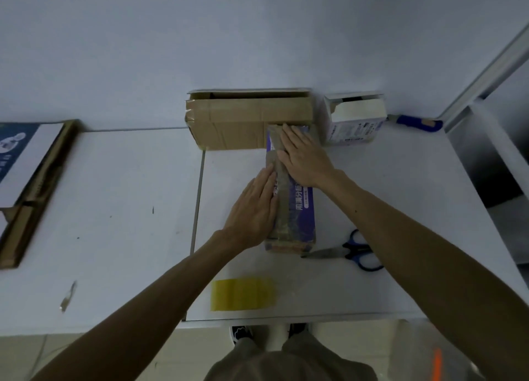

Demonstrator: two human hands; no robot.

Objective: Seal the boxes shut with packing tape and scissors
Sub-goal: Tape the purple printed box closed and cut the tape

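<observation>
Left hand (254,206): I press it flat on the purple box (302,211), near left.
Right hand (303,157): flat, fingers straight, far end.

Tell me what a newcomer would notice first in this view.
Both hands draw the eye at the middle of the table: the left hand and right hand lie flat on a long blue box, pressing a strip of tape along its top. Behind it sits a taped brown cardboard box. Blue-handled scissors lie to the blue box's right, and yellowish packing tape sits near the front edge.
</observation>
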